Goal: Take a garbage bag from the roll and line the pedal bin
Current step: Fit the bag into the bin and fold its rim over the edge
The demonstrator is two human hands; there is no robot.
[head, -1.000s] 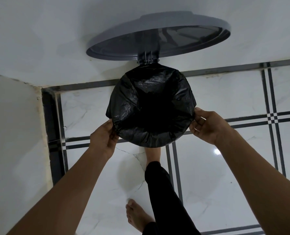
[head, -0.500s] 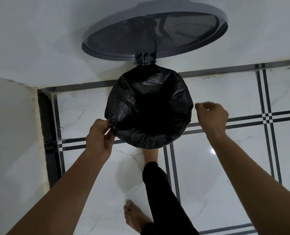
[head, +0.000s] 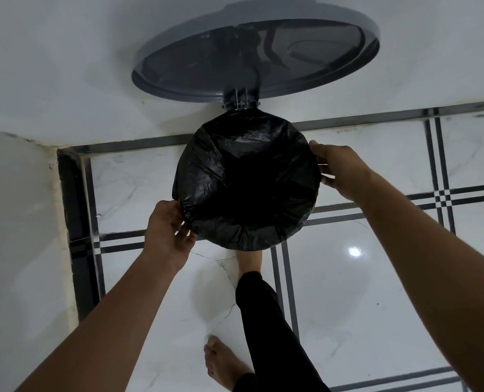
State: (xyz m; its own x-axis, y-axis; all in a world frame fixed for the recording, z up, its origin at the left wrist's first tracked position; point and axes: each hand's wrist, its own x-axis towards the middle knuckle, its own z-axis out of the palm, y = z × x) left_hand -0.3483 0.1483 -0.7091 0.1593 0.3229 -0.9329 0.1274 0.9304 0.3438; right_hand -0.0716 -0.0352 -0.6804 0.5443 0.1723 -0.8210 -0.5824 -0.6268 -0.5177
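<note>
A: One garbage bag (head: 246, 179), black, is seated in the pedal bin (head: 236, 104); its mouth is folded outward over the round rim, and the film sinks dark into the middle.

B: Lid position?

A: Bin lid (head: 256, 52) is raised and stands open at the hinge behind the bag, against the white wall (head: 65, 66).

B: Hand status?

A: Hands are apart, one on each side of the rim; left hand (head: 168, 229) pinches a gathered fold of bag at the near-left edge, fingers curled round the film; right hand (head: 339, 168) grips the bag's edge on the right side, thumb on top, fingers wrapped under.

B: Surroundings?

A: Bin stands on the marble floor (head: 362, 292) near a corner; one bare foot (head: 247, 260) sits at the bin's base, whether on a pedal I cannot tell; a second foot (head: 223, 363) rests on the tiles nearer the camera.
</note>
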